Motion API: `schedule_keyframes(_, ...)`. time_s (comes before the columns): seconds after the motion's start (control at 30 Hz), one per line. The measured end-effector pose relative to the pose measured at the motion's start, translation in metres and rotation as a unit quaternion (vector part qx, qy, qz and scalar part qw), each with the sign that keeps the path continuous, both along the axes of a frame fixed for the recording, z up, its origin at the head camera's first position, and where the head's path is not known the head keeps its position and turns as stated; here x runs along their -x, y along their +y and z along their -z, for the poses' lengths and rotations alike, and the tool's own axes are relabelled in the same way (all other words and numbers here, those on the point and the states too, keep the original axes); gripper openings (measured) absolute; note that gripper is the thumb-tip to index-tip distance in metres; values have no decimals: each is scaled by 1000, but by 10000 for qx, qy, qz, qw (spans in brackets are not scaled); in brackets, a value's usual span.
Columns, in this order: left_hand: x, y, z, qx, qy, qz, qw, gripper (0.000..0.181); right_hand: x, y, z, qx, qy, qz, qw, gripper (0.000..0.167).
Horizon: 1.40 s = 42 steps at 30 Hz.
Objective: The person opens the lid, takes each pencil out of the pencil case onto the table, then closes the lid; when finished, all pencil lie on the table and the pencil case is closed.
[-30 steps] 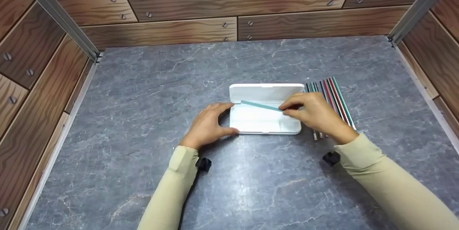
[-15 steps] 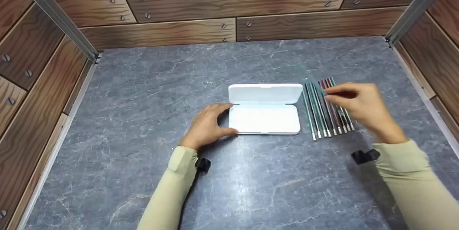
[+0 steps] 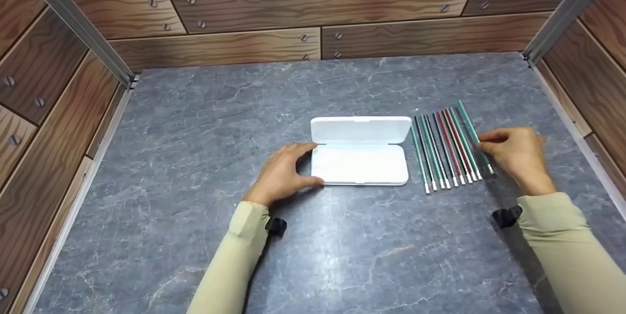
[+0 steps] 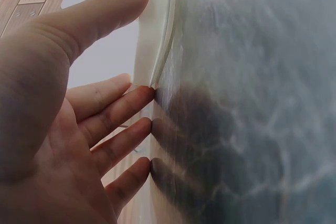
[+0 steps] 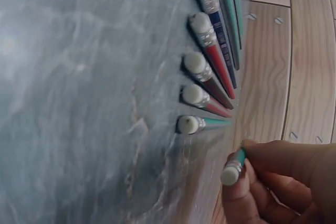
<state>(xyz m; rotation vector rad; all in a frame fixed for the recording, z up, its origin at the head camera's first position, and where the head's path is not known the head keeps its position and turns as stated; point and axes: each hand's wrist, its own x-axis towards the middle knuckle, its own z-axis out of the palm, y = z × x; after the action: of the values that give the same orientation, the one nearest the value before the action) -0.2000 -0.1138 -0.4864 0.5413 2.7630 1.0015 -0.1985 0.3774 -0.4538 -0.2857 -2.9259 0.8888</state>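
Note:
An open white pencil case (image 3: 359,165) lies on the table, its lid (image 3: 361,130) raised at the back and its base bare. My left hand (image 3: 281,172) spans the case's left end, thumb at the front corner and forefinger at the back one; the left wrist view shows the fingers fairly straight. Between thumb and fingers, my right hand (image 3: 521,155) pinches a green pencil (image 3: 468,122) at the right end of a row of pencils. Its white eraser (image 5: 229,176) faces the camera in the right wrist view. Whether this pencil touches the table I cannot tell.
Right of the case, several pencils lie side by side, green, dark and red, such as a red pencil (image 5: 218,61), erasers toward the person. The grey marbled table (image 3: 195,118) is bounded by wood-patterned panels (image 3: 244,45) at the back and sides.
My right hand has carried the green pencil from over the case, across the row, to the row's right end, turning it in line with the others. The left hand and case stay put.

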Motion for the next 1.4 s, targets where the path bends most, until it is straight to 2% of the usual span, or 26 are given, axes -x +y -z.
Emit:
schedule_keyframes(0.3,-2,1,0,8,5,-37,10000,87,1,0,5,-24,-300,40,9995,31)
schedule_keyframes(0.57,-1,0,3,-58,36,-14,10000,86,5,-1,8,432,-469,9,9980,31)
schedule_keyframes(0.73,0,0,3,-59,9,-13,10000,87,6,-3,8,438,-478,39,9979,31)
schedule_keyframes(0.77,1,-1,7,-62,86,1,9999,86,6,-3,8,447,-464,50,9979,31)
schedule_keyframes(0.9,2,-2,7,-73,88,5,9999,86,5,-7,5,340,-304,193,9988,29)
schedule_keyframes(1.07,0,0,1,-59,-16,-19,10000,87,8,-23,-7,78,296,235,9993,27)
schedule_keyframes(1.13,-1,0,-1,-31,-28,-17,10000,88,11,-34,-12,303,426,118,9986,28)
schedule_keyframes(1.2,-2,0,-2,-24,-30,-23,10000,88,13,-46,-18,744,410,-34,9964,30)
schedule_keyframes(1.3,-1,0,-1,-17,-11,-29,10000,88,17,-68,-24,1550,237,-233,9874,34)
schedule_keyframes(1.4,-1,1,1,-2,-5,-30,10000,88,20,-90,-28,2100,209,-418,9766,37)
